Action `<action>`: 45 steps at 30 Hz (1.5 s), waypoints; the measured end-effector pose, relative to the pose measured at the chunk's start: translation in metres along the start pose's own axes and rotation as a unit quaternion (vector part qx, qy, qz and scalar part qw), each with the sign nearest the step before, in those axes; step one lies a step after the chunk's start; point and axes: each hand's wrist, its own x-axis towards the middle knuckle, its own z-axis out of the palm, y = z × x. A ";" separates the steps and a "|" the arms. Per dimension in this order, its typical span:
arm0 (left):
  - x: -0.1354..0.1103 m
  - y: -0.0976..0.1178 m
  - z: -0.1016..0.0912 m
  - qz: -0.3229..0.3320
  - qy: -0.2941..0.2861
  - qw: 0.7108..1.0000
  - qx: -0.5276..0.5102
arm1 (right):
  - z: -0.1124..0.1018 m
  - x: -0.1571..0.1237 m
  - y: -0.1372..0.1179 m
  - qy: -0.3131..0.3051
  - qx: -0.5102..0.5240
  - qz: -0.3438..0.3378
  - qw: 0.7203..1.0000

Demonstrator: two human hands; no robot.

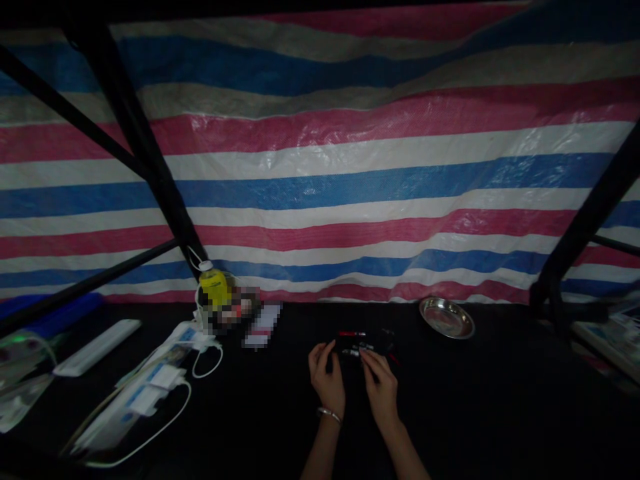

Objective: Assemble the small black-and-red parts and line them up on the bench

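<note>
My left hand [327, 379], with a bracelet on its wrist, rests on the black table [480, 400] and its fingers curl against the left end of a small dark device [364, 343] with red and metallic parts. My right hand [381, 387] lies beside it, fingers stretched forward and touching the device's near edge by the metallic piece. The device is dim and I cannot make out its details.
A steel dish [447, 317] sits to the right at the back. At the left are a yellow bottle [214, 287], a white power strip with plugs and cables [160, 380], a white bar [97, 347] and plastic bags. A striped tarp [350, 167] hangs behind, between black frame poles.
</note>
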 end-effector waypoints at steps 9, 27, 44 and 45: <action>-0.003 0.002 0.005 0.006 -0.093 0.995 -0.020 | 0.003 -0.006 0.000 0.039 -0.018 -0.028 0.999; 0.001 0.017 0.003 0.017 -0.208 0.973 -0.099 | 0.001 -0.003 -0.001 0.085 0.021 -0.004 0.996; 0.000 0.019 0.000 -0.069 -0.223 0.966 -0.112 | -0.004 0.002 -0.001 0.126 0.067 0.193 0.971; 0.000 0.019 0.000 -0.073 -0.221 0.966 -0.111 | -0.005 0.002 -0.001 0.129 0.055 0.189 0.972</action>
